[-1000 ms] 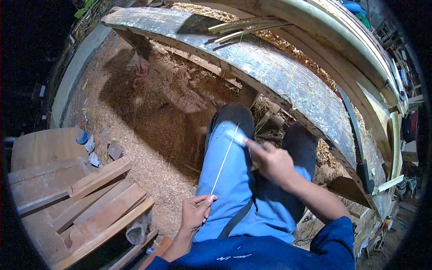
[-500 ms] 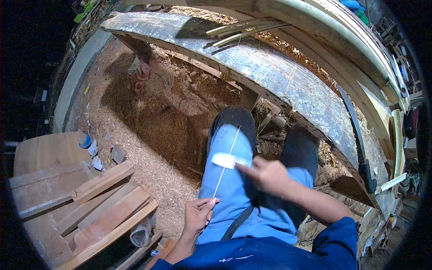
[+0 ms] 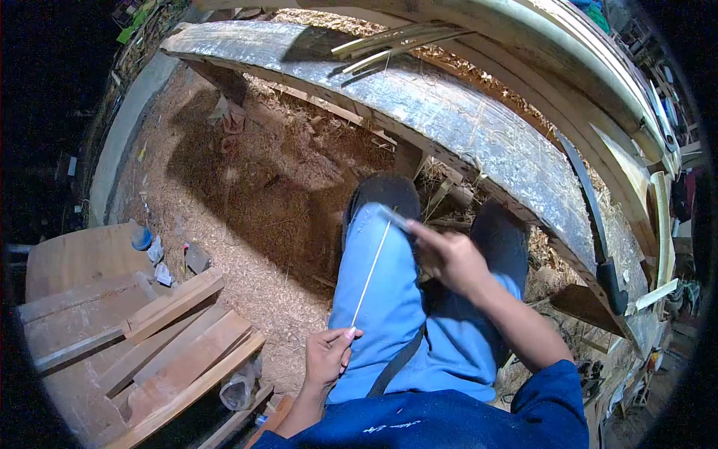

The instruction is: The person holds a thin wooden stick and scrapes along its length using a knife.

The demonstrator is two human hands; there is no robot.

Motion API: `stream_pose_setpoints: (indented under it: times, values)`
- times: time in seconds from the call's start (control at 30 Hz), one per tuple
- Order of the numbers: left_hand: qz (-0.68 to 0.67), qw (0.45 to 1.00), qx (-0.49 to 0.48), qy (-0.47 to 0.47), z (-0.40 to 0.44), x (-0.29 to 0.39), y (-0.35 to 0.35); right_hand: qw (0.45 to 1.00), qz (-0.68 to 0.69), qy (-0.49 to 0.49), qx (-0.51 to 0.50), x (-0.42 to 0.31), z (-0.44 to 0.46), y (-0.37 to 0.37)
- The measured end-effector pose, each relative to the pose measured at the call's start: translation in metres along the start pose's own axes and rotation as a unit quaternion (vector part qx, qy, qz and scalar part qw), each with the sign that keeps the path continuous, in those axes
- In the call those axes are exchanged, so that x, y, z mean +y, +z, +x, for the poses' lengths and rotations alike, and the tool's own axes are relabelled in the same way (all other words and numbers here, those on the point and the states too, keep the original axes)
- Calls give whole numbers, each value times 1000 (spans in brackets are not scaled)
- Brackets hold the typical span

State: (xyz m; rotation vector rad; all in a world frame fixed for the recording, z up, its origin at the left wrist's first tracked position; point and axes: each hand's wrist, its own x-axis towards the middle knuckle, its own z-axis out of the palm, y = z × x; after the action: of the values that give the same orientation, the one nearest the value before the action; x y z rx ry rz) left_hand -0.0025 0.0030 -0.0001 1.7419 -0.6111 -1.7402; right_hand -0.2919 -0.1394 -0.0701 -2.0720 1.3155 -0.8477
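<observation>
A thin pale stick (image 3: 372, 277), like a split bamboo sliver, lies slantwise over my left thigh (image 3: 359, 254), which is covered in blue cloth. Its near end is pinched between the thumb and fingers of my left hand (image 3: 327, 358). My right hand (image 3: 455, 260) is closed around the handle of a knife (image 3: 393, 218), just above the knee. The knife's blade is blurred by motion and lies across the far end of the stick. Whether the blade touches the stick I cannot tell.
Ahead curves a long weathered plank bench (image 3: 486, 142) bearing several thin strips (image 3: 396, 46) and a long dark blade with a black handle (image 3: 612, 288). Wooden boards (image 3: 187, 359) and a clear plastic cup (image 3: 238, 391) are at left. Shavings cover the floor (image 3: 247, 299).
My right hand and the knife have moved away from my left hand, along the stick to its far end. My left hand keeps its pinch, nearly unmoved.
</observation>
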Motion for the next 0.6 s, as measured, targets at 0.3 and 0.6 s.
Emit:
stream_pose_setpoints:
  times: [0.3,0.6]
  values:
    - [20,1000,-8,11,0,1,-1,963,97,243,-72,38,-7,9]
    - [28,998,-42,39,7,20,7,949,203,237,42,-14,20,1]
